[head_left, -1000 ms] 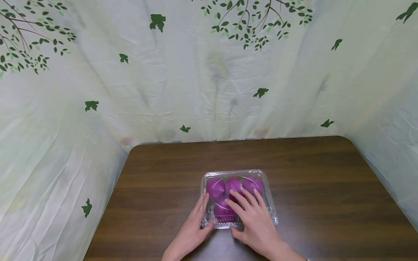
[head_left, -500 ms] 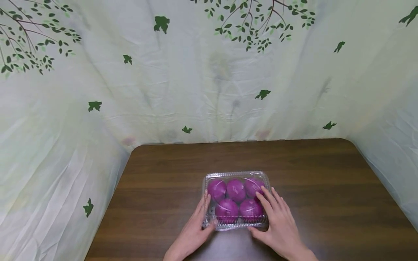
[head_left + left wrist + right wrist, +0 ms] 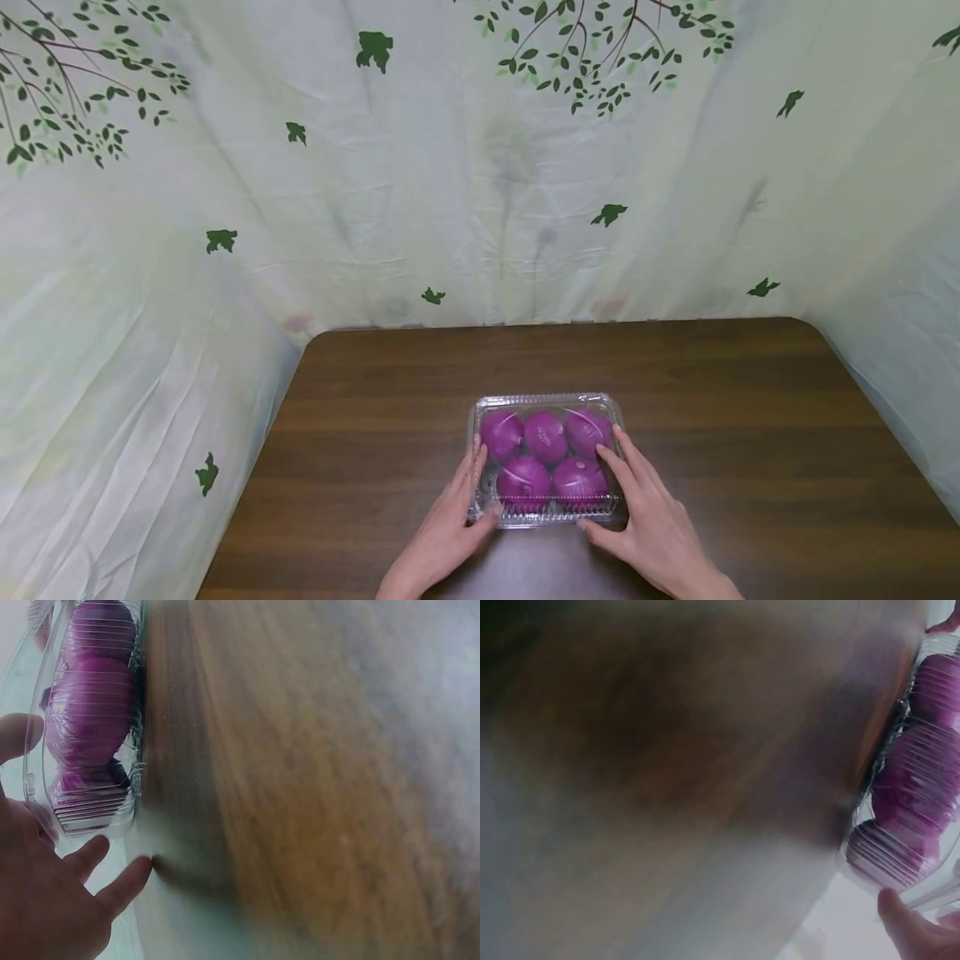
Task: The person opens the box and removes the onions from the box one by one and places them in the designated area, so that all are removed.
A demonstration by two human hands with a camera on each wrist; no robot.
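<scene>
1. A clear box point(image 3: 546, 399) is set flat on the table point(image 3: 360, 433), between the two hands.
2. Five purple balls point(image 3: 524, 481) are seen inside: three in the far row, two in the near one.
3. The left side of the box is touched by the left hand point(image 3: 447, 527), whose fingers are laid nearly straight along it, with the thumb at the near left corner; nothing is clenched.
4. The right side is touched by the right hand point(image 3: 657, 523), with the fingers extended and the thumb by the near edge. No pinch is seen; how hard the box is pressed cannot be told.
5. Filling and covering are judged to be done: the balls are enclosed, and the lid appears to be lowered over them.
6. Only the fastening is left in doubt, since it cannot be told whether the rim is snapped all round.
</scene>
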